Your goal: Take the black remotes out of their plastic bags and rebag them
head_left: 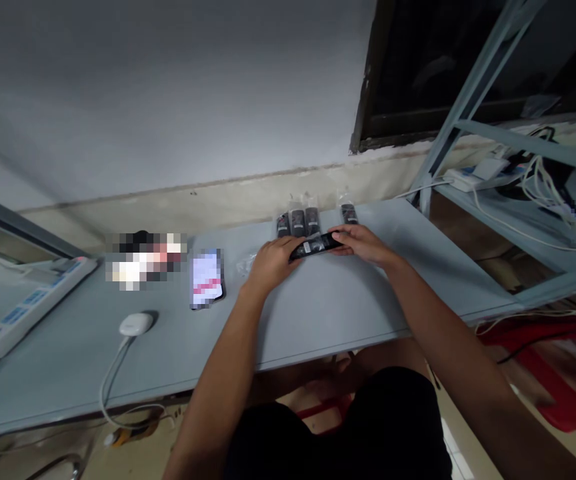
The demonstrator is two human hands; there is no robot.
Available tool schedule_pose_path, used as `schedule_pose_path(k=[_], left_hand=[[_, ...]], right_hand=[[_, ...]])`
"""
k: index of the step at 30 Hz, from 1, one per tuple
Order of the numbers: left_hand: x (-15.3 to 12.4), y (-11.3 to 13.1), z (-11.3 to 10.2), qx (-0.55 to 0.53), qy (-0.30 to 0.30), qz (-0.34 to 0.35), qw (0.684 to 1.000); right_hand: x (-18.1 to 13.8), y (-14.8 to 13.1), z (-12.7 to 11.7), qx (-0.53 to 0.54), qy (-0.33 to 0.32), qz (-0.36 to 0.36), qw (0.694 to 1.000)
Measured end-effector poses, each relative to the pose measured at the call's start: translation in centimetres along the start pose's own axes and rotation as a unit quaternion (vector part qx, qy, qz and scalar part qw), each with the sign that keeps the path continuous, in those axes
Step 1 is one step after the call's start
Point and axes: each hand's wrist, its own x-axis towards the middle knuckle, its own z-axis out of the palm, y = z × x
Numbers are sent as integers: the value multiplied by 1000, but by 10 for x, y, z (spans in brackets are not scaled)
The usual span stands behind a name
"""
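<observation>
Both hands hold a long black item [315, 246] with a small white label, lying nearly level above the table. It looks wrapped in clear plastic, and its exact kind does not show. My left hand [275, 263] is closed on its left end. At the right end my right hand [363, 244] grips it between thumb and fingers. Just beyond it, several similar black items in clear bags [298, 219] stand side by side by the wall. Another bagged black item [349, 212] is set apart to their right. Crumpled clear plastic [246, 265] lies left of my left hand.
The grey table [338, 307] meets a wall at the back. On the left are a phone [207, 279], a white corded plug [137, 324], a blurred-out pile [148, 260] and a power strip [38, 307]. A metal shelf [518, 200] with cables stands right, a red stool [558, 380] below.
</observation>
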Motion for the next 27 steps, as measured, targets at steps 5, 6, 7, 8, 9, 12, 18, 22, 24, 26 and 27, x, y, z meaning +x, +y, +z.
schedule_pose_path(k=[5,6,7,8,9,12,18,22,24,26,27], left_hand=[[-3,-9,-3,-50,8,-40,998],[-4,-9,-3,-63,7,-46,997],[-5,-8,-3,-73,5,-50,996],[-5,-7,-3,-81,1,-51,995],[-6,-6,-3,-85,-5,-49,995],[-6,-1,-2,-75,-30,-24,996],[-5,10,1,-34,-74,12,997],[-3,16,5,-20,-88,32,995],[-3,17,6,-17,-79,38,996],[-3,17,7,-17,-68,45,997],[-3,16,7,-18,-65,49,997]], right_hand=[[5,-5,-16,-13,150,-136,979],[6,-7,-17,-17,190,-164,968],[6,-8,-17,-21,227,-191,955],[6,-9,-17,-27,260,-217,940],[5,-10,-16,-35,287,-240,927],[2,-9,-8,-70,324,-296,896],[-5,-2,11,-105,246,-391,880],[-6,3,11,-171,185,-345,904],[-5,7,10,-223,124,-304,918],[-3,12,7,-263,77,-261,926],[-1,15,6,-272,66,-241,929]])
